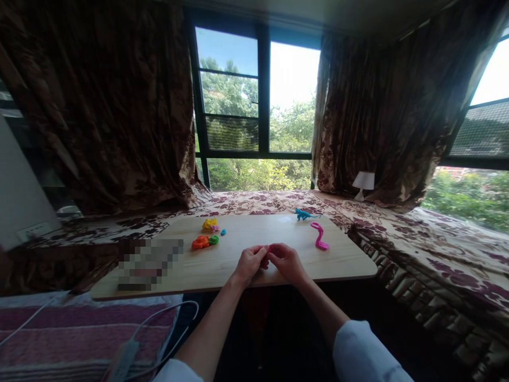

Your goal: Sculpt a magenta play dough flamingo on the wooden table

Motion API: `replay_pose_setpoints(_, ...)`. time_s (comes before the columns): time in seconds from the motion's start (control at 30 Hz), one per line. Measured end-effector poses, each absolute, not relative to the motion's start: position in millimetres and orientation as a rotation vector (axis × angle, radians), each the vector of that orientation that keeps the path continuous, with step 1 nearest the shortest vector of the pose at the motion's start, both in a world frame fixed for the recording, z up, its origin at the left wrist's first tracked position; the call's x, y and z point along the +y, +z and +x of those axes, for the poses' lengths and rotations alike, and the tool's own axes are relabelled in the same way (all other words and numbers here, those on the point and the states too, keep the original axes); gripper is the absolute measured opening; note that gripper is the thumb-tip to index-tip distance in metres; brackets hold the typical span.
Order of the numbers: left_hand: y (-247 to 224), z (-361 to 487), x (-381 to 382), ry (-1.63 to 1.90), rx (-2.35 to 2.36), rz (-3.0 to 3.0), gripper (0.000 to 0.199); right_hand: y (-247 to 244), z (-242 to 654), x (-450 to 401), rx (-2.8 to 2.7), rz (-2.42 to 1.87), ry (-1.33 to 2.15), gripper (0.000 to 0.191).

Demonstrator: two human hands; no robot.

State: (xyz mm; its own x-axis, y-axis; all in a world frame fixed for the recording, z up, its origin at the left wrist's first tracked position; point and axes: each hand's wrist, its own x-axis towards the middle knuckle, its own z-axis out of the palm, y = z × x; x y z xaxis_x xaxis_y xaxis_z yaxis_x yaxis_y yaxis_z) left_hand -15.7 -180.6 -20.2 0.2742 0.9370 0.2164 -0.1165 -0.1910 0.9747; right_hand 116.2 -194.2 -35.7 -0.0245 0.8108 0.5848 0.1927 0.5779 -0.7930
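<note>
My left hand (pixel 252 262) and my right hand (pixel 285 261) meet fingertip to fingertip over the near middle of the wooden tabletop (pixel 254 229). Both have their fingers pinched, and whatever lies between them is hidden. Off to the left are soft-looking lumps like modelling clay: orange (pixel 200 242), green (pixel 213 240), yellow (pixel 209 223), light pink (pixel 215 228) and a small blue bit (pixel 223 232). Right of my hands lies a curved magenta piece (pixel 319 236), shaped like an S. Behind that stands a blue four-legged animal figure (pixel 303 214) with a long tail.
A pixelated patch (pixel 149 265) covers something on the table's left end. Beyond the table is a flower-patterned window seat (pixel 262 201) with a small white lamp (pixel 363 183). At lower left, a white cable (pixel 186 303) and a power strip (pixel 125 356) lie on striped bedding (pixel 79 334).
</note>
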Motion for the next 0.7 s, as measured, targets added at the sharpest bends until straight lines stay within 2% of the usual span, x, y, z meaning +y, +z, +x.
replay_pose_setpoints(0.2, -22, -11, -177, 1.133, 0.818, 1.314, 0.03, -34, 118, -194, -1.568, -0.948, 0.496, 0.016)
replay_pose_setpoints(0.37, -25, -17, -171, 1.244, 0.668, 0.916, 0.015, -32, 123, -191, -1.427, -0.937, 0.7, 0.042)
replay_pose_setpoints(0.43, -24, -23, -169, 1.305, 0.596, 0.761, 0.018, -33, 124, -188, -1.339, -0.952, 0.745, 0.04)
replay_pose_setpoints(0.53, -21, -27, -169, 1.259, 0.508, 0.669, 0.008, -36, 123, -185, -1.31, -0.979, 0.752, 0.033)
replay_pose_setpoints(0.63, -15, -22, -172, 1.29, 0.513, 0.667, 0.034, -40, 121, -183, -1.352, -1.009, 0.737, 0.03)
replay_pose_setpoints(0.7, -12, -14, -176, 1.419, 0.6, 0.672, 0.042, -42, 121, -182, -1.383, -1.03, 0.72, 0.029)
